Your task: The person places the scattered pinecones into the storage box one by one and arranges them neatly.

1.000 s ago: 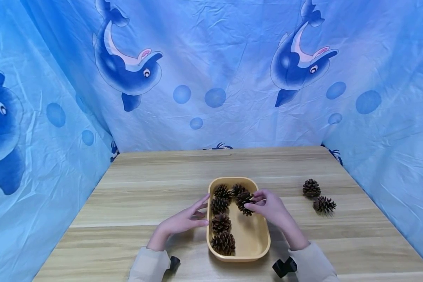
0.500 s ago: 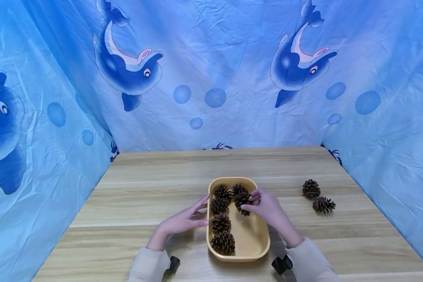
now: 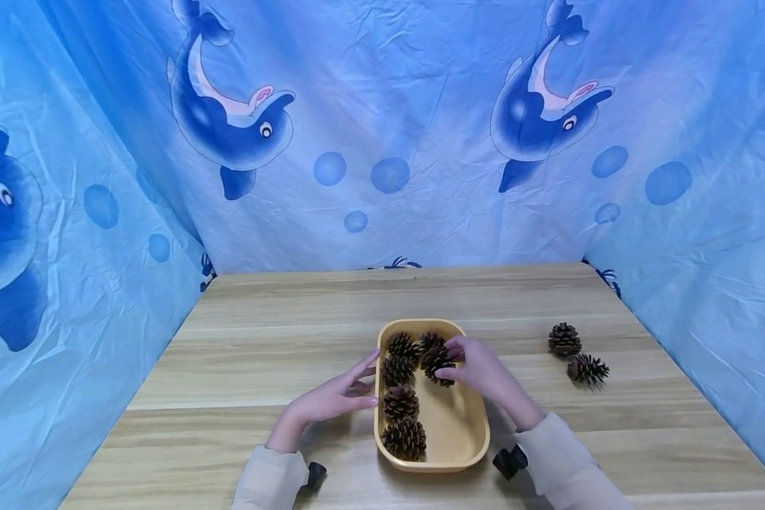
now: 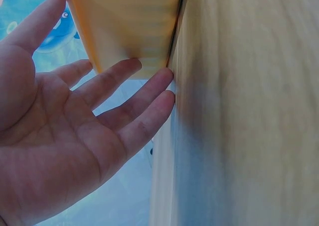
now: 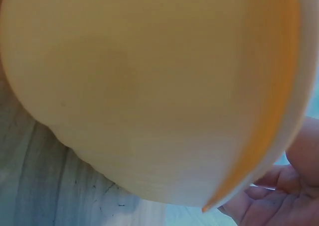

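A yellow plastic tray point(image 3: 449, 432) stands near the front of the table in the head view. Along its left side lie several pine cones point(image 3: 400, 402), and one more pine cone point(image 3: 431, 341) sits at the back. My right hand point(image 3: 481, 368) reaches over the right rim and grips a dark pine cone point(image 3: 436, 364) beside that back one. The left hand point(image 3: 331, 400) touches the tray's left wall with fingers spread and mostly straight, as the left wrist view shows. In the right wrist view, the tray wall point(image 5: 134, 96) hides the held cone and most of the fingers.
Two loose pine cones, one behind point(image 3: 564, 340) and one in front point(image 3: 588, 370), lie on the wooden table point(image 3: 261, 340) to the tray's right. A blue curtain point(image 3: 382, 99) with dolphins surrounds the table at the back and sides.
My right hand has shifted slightly left with the gripped pine cone, closer to the back cone. The left hand stays at the tray's left wall.
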{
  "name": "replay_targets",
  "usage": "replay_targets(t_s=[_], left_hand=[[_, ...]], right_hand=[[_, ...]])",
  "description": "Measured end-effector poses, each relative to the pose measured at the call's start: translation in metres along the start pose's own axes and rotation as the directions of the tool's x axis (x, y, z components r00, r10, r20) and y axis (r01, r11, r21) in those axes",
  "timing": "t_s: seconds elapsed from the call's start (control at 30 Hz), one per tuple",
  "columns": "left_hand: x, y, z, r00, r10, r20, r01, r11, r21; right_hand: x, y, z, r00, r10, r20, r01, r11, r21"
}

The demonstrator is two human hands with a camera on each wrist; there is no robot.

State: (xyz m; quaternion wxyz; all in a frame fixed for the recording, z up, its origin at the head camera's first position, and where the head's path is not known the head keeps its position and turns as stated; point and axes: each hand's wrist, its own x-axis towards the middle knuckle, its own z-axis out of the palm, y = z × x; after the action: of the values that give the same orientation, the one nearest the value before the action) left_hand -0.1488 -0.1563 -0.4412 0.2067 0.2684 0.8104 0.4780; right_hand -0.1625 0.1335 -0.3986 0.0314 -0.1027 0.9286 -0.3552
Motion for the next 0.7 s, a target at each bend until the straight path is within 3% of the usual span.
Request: replay_targets(t_s=[0.37, 0.7], left_hand=[[0.0005, -0.0007, 0.0003, 1.000, 0.009, 0.001, -0.009, 1.000, 0.002], [0.0016, -0.0012, -0.0002, 1.000, 0.010, 0.003, -0.011, 1.000, 0.008]], right_hand=[[0.0046, 0.0025, -0.0053, 0.997, -0.034, 0.073, 0.029, 0.998, 0.064], [0.0049, 0.0060, -0.0062, 0.995, -0.075, 0.064, 0.070, 0.994, 0.079]])
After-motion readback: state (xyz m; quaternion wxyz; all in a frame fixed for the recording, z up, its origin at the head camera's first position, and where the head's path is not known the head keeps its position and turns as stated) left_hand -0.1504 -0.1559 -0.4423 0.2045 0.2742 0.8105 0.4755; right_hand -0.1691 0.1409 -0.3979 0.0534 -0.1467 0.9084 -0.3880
